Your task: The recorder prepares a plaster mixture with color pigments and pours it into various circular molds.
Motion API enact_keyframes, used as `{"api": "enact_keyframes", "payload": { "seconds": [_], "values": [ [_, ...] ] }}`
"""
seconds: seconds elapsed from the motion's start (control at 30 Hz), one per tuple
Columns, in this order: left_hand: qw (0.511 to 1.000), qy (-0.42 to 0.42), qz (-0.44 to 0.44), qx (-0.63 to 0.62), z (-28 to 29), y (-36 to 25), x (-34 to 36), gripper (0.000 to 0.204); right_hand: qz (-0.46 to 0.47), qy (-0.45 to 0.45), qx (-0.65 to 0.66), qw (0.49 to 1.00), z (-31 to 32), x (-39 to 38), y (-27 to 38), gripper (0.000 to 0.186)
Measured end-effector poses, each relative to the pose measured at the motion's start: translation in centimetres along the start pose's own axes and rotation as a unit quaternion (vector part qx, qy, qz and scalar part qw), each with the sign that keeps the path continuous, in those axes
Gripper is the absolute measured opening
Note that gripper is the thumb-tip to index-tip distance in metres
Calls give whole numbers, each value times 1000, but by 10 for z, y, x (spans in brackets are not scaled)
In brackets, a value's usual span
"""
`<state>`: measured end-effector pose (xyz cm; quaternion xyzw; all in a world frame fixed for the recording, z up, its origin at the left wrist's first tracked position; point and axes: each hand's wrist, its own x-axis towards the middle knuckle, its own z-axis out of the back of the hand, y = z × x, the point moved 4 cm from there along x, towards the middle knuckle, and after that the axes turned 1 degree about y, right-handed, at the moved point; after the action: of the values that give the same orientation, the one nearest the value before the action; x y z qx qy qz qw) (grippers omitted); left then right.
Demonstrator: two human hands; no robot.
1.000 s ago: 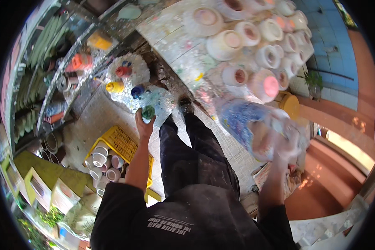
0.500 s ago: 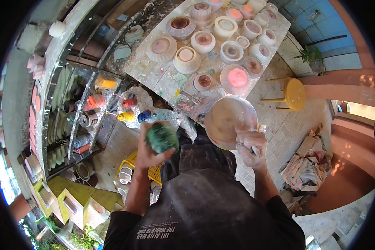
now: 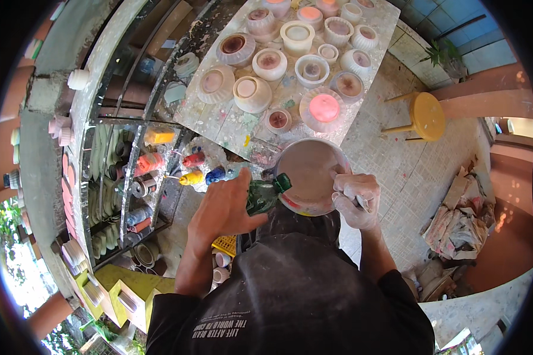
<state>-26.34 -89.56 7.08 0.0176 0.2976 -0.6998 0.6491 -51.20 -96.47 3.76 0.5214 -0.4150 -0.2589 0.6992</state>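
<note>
In my left hand [image 3: 225, 204] is a green bottle [image 3: 260, 197], tipped sideways. Its neck points right and reaches the near-left rim of a round bucket [image 3: 271, 188]. Pale, greyish-pink liquid [image 3: 308, 168] fills much of the bucket, and colour smears mark its outer wall. My right hand [image 3: 356, 200], coated in white residue, is closed at the bucket's right rim, with fingertips over the inner edge. Whether it also holds a thin tool there cannot be made out. No stream from the bottle's mouth can be made out.
Ahead stands a splattered table [image 3: 219, 127] crowded with several round moulds [image 3: 252, 93]. Paint bottles [image 3: 190, 177] sit on the left beside a metal rack [image 3: 137, 148]. A yellow stool [image 3: 427, 116] is at right, above a heap of crumpled paper sacks [image 3: 461, 222]. A yellow crate [image 3: 225, 244] lies below my left arm.
The green bottle, upended and blurred before, has swung right and now lies tilted with its neck at the bucket. The bucket and right hand have shifted slightly left in view.
</note>
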Motion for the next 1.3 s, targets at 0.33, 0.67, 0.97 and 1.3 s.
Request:
{"api": "enact_keyframes", "payload": {
  "seconds": [0.33, 0.67, 0.97, 1.3],
  "values": [
    [997, 76, 11, 24, 8, -18, 10, 83, -14, -8, 4, 1000, 3, 2, -3, 30],
    [995, 93, 7, 23, 7, -19, 10, 74, -44, -34, 31, 998, 2, 7, -1, 37],
    [994, 101, -1, 35, 11, -17, 8, 81, -34, -20, 31, 999, 4, 5, -3, 37],
    [997, 74, -15, 13, 11, -18, 11, 82, -30, -24, 31, 999, 4, 3, -5, 35]
  ]
}}
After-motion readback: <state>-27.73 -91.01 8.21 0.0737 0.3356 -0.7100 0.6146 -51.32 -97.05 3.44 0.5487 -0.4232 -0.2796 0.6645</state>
